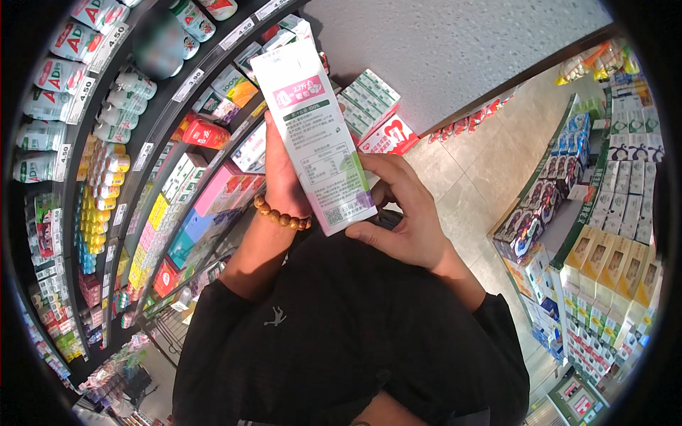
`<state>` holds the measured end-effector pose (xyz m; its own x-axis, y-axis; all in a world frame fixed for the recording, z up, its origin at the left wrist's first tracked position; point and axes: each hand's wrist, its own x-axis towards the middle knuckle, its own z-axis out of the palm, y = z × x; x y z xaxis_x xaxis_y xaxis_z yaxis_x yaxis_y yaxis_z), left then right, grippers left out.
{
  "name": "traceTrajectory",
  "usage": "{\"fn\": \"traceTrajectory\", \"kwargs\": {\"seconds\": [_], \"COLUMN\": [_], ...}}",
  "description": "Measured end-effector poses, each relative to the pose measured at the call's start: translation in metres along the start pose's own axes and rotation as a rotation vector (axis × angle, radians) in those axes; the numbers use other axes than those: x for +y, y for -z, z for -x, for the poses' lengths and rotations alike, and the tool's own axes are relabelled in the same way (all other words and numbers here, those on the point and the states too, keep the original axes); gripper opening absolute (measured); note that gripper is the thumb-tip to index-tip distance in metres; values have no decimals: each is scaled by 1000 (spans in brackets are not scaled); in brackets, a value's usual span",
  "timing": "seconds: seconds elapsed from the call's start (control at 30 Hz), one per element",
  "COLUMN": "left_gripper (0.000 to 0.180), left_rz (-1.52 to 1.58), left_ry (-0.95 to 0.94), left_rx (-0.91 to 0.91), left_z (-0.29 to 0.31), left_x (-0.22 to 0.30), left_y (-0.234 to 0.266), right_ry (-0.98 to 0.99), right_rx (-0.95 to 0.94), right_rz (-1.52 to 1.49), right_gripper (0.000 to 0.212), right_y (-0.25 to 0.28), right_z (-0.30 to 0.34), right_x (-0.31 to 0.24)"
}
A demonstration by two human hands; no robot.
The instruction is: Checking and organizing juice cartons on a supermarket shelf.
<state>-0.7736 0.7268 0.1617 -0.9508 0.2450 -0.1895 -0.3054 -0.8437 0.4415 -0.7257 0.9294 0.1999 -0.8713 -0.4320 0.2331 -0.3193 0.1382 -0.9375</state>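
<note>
A tall white juice carton [312,128] with a pink band, small printed text and green and purple patches is held up before my chest, its top leaning left. Behind its left side my left hand [282,174] is closed on it, most of the fingers hidden; a brown bead bracelet [280,216] circles that wrist. At the carton's lower right edge my right hand [412,220] also grips it, with the thumb near the bottom corner and the index finger bent along the side.
Curved shelves of bottles and cartons [192,170] rise close on my left. Past the carton are stacked green-and-white boxes [369,99], a red box [389,135] and a grey speckled surface [440,50]. Across the tiled floor [462,192] stands another stocked shelf [604,263].
</note>
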Motion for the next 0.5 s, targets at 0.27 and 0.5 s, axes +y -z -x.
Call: {"fn": "traceTrajectory", "kwargs": {"seconds": [0.27,0.5], "left_gripper": [80,83], "left_rz": [96,63], "left_ry": [25,-11], "left_rx": [51,68], "left_z": [3,7], "left_x": [0,-3], "left_y": [2,6], "right_ry": [11,-9], "right_rx": [-4,-23], "right_rz": [-12,-9], "right_gripper": [80,79], "right_y": [-2,-3], "right_z": [3,3], "right_x": [3,-1]}}
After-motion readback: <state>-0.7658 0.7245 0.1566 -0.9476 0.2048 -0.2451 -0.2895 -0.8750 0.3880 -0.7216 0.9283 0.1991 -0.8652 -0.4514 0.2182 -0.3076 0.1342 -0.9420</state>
